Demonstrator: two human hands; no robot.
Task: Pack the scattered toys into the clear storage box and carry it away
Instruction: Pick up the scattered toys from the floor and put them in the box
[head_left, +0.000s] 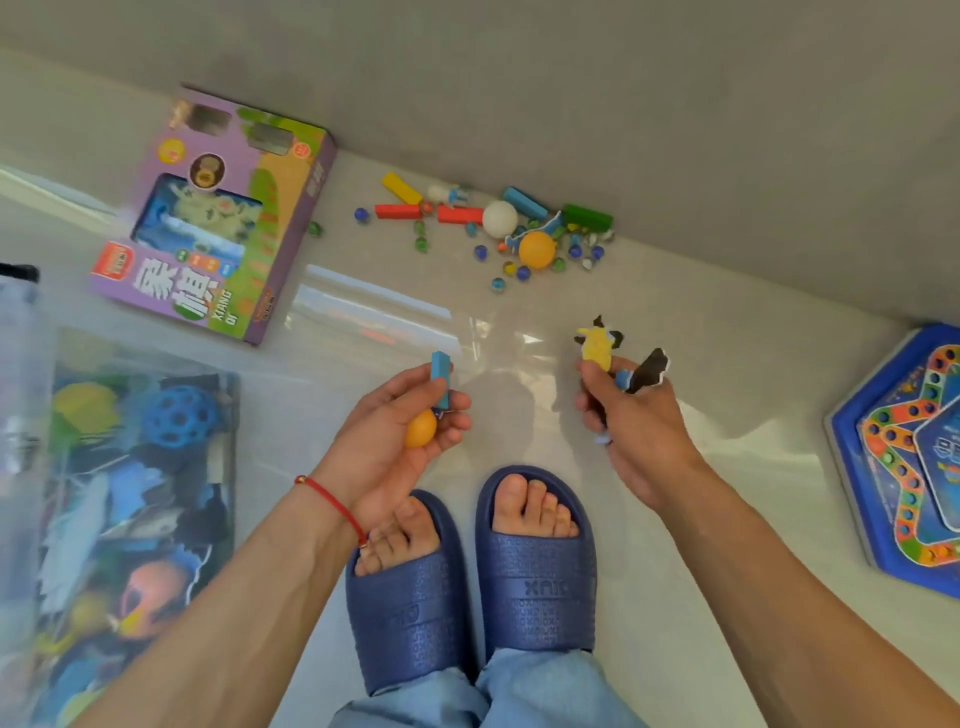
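While both hands are loaded, we're standing over the floor with the next drop still ahead. Our left hand (410, 415) is cupping an orange ball (421, 428) in the palm and pinching a blue block (441, 379) upright between thumb and fingers. Our right hand (623, 415) is curling round a bunch of flat cutout figures: a yellow one (596, 347) sticking up past the fingers, a dark one (650, 370) poking out on the thumb side. Neither hand has room for more, we're judging.

The clear storage box (31, 467) is sitting well out to the left of the left grip, already partly filled, a blue holed ball (179, 415) showing through the wall. Left hand is clearly nearer; right has to cross over our slippers (478, 582) to reach it.

The remaining pile (493, 228) of blocks, marbles and balls is lying ahead of both grips against the wall, spread along it. The purple game box (218, 218) is lying ahead-left, the blue board (904, 457) out right of the right grip.
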